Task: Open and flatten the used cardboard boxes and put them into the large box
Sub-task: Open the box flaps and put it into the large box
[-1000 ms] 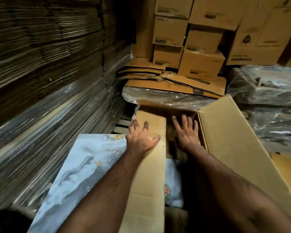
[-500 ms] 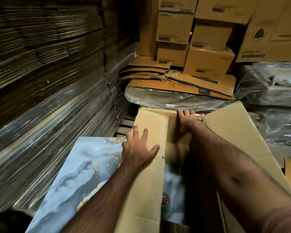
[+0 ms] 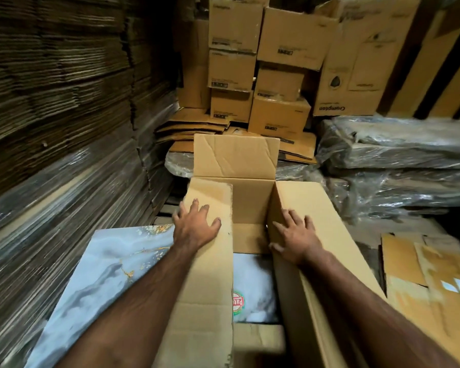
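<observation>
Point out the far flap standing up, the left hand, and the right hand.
far flap (image 3: pixel 235 158): head view, middle of its creased face.
left hand (image 3: pixel 195 225): head view, back of hand.
right hand (image 3: pixel 296 236): head view, back of hand.

Dim storeroom: flat cardboard stacks (image 3: pixel 64 102) form the left wall.

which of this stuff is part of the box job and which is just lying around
Part of the job:
- large box, top open
- left hand flat on its left flap
- right hand flat on its right flap
- flattened cardboard behind it

Just lying about:
- marble-patterned sheet
- plastic-wrapped bundles
- stacked cartons
- corrugated sheet stacks
</observation>
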The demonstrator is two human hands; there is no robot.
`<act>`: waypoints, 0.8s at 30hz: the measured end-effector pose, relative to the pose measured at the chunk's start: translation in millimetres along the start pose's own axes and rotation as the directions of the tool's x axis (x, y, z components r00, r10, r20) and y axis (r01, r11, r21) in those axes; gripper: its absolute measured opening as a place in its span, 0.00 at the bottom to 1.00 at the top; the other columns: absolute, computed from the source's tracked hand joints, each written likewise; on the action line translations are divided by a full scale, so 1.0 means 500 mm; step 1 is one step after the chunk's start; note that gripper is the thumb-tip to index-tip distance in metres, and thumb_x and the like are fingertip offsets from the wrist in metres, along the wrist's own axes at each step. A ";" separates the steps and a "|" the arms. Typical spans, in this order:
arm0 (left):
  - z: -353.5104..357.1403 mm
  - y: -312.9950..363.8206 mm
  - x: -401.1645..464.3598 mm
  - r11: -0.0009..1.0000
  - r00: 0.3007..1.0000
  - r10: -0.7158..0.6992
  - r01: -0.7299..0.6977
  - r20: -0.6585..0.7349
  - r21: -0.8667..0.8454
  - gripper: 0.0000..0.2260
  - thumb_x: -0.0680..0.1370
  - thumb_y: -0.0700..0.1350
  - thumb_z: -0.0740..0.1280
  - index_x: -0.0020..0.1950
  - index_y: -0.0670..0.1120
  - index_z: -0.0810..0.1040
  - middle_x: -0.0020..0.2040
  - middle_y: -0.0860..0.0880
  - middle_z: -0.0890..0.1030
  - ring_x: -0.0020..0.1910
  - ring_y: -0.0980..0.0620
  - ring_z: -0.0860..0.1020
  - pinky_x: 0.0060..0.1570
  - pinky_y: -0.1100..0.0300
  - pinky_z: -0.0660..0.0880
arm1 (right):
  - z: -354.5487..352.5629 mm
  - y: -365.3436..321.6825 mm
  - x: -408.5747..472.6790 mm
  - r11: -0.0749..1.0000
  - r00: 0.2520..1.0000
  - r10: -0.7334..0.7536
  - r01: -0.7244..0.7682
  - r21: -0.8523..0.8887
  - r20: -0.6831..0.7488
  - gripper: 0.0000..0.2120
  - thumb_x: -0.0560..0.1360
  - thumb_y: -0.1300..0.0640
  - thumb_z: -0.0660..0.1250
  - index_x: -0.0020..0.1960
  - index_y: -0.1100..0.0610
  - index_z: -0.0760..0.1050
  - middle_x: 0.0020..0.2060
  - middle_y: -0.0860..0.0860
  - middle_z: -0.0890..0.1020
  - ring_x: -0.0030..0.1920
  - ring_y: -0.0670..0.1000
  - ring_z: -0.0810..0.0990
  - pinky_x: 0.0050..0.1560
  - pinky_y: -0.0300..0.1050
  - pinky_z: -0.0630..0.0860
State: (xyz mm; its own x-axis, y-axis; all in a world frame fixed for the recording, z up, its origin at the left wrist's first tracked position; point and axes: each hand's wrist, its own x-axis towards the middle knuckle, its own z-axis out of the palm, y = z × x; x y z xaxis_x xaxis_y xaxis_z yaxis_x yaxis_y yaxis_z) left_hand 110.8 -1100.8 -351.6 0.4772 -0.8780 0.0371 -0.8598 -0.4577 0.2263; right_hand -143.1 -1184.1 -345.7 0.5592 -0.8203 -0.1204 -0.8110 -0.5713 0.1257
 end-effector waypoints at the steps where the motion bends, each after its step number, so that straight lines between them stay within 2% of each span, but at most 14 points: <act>1: -0.004 0.000 -0.004 1.000 1.000 0.006 -0.006 -0.006 -0.019 0.28 0.78 0.63 0.56 0.74 0.52 0.68 0.79 0.47 0.61 0.78 0.39 0.53 0.74 0.41 0.49 | 0.007 -0.011 -0.033 1.000 1.000 0.014 -0.014 0.003 0.012 0.34 0.77 0.34 0.58 0.78 0.47 0.58 0.80 0.56 0.45 0.80 0.57 0.43 0.76 0.64 0.47; 4: -0.017 0.007 -0.021 0.993 0.993 0.087 -0.093 -0.083 -0.074 0.22 0.79 0.59 0.58 0.65 0.49 0.78 0.70 0.50 0.74 0.75 0.45 0.62 0.74 0.42 0.49 | 0.019 -0.037 -0.109 1.000 0.999 0.023 -0.023 -0.016 0.021 0.34 0.76 0.34 0.58 0.78 0.47 0.58 0.80 0.57 0.43 0.80 0.58 0.41 0.75 0.65 0.45; 6: -0.027 0.024 -0.043 0.967 0.965 0.234 -0.244 -0.122 -0.075 0.21 0.76 0.58 0.56 0.58 0.48 0.81 0.61 0.50 0.80 0.69 0.47 0.70 0.71 0.48 0.57 | 0.022 -0.043 -0.134 1.000 1.000 0.017 -0.017 -0.024 0.020 0.33 0.76 0.35 0.58 0.77 0.47 0.60 0.80 0.57 0.42 0.80 0.59 0.41 0.75 0.65 0.45; 8: -0.030 0.046 -0.072 0.918 0.923 0.373 -0.381 -0.092 -0.107 0.22 0.74 0.58 0.55 0.55 0.48 0.82 0.56 0.49 0.82 0.62 0.45 0.76 0.63 0.53 0.64 | 0.023 -0.044 -0.142 1.000 0.999 0.027 -0.027 -0.006 0.036 0.32 0.76 0.34 0.58 0.77 0.46 0.61 0.80 0.56 0.43 0.80 0.59 0.41 0.76 0.65 0.46; 10: -0.026 0.071 -0.107 0.878 0.884 0.467 -0.464 -0.003 -0.113 0.22 0.76 0.59 0.57 0.58 0.49 0.82 0.64 0.48 0.79 0.67 0.46 0.72 0.65 0.55 0.63 | 0.022 -0.048 -0.140 0.998 0.997 0.055 -0.054 -0.021 0.051 0.32 0.76 0.34 0.57 0.76 0.45 0.63 0.81 0.56 0.45 0.80 0.59 0.41 0.76 0.65 0.47; 12: -0.022 0.098 -0.132 0.870 0.861 0.492 -0.491 0.129 -0.038 0.21 0.79 0.61 0.59 0.61 0.50 0.82 0.71 0.50 0.74 0.75 0.46 0.63 0.72 0.53 0.56 | 0.019 -0.056 -0.135 0.994 0.994 0.075 -0.068 -0.089 0.073 0.32 0.76 0.33 0.56 0.75 0.46 0.64 0.81 0.55 0.46 0.80 0.59 0.41 0.75 0.66 0.46; 15: -0.028 0.143 -0.163 0.828 0.859 0.405 -0.490 0.314 0.273 0.28 0.79 0.65 0.55 0.68 0.47 0.77 0.73 0.44 0.72 0.78 0.43 0.57 0.74 0.48 0.54 | 0.014 -0.065 -0.133 0.986 0.991 0.093 -0.078 -0.150 0.094 0.32 0.76 0.33 0.54 0.75 0.47 0.66 0.81 0.54 0.48 0.79 0.60 0.40 0.74 0.66 0.47; 18: -0.084 0.197 -0.197 0.730 0.894 0.272 -0.433 0.356 0.529 0.24 0.81 0.59 0.59 0.72 0.47 0.72 0.74 0.44 0.70 0.76 0.43 0.62 0.73 0.48 0.56 | 0.009 -0.061 -0.136 0.988 0.990 0.101 -0.088 -0.130 0.099 0.31 0.77 0.33 0.55 0.74 0.47 0.67 0.81 0.52 0.49 0.80 0.58 0.40 0.75 0.65 0.49; 22: -0.181 0.249 -0.194 0.737 0.929 0.150 -0.333 0.338 0.588 0.18 0.82 0.52 0.59 0.69 0.48 0.75 0.69 0.47 0.75 0.68 0.43 0.73 0.69 0.43 0.64 | 0.007 -0.058 -0.138 0.986 0.986 0.109 -0.091 -0.138 0.125 0.31 0.76 0.32 0.55 0.75 0.45 0.65 0.81 0.50 0.49 0.80 0.57 0.40 0.76 0.64 0.48; 24: -0.224 0.234 -0.164 0.756 0.951 0.067 -0.247 0.303 0.607 0.19 0.81 0.55 0.61 0.69 0.48 0.75 0.68 0.46 0.76 0.67 0.41 0.74 0.67 0.42 0.67 | 0.008 -0.060 -0.140 0.985 0.988 0.105 -0.087 -0.150 0.111 0.31 0.76 0.32 0.55 0.75 0.44 0.66 0.81 0.50 0.50 0.80 0.57 0.41 0.75 0.64 0.49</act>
State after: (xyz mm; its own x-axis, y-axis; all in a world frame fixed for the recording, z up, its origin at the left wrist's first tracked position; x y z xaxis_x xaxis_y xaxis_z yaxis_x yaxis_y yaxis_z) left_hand -8.7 -1066.6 -219.4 0.3407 -0.9078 -0.2445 -0.8778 -0.2139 -0.4287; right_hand -158.7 -1109.4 -344.9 0.4488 -0.8674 -0.2151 -0.8219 -0.4951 0.2816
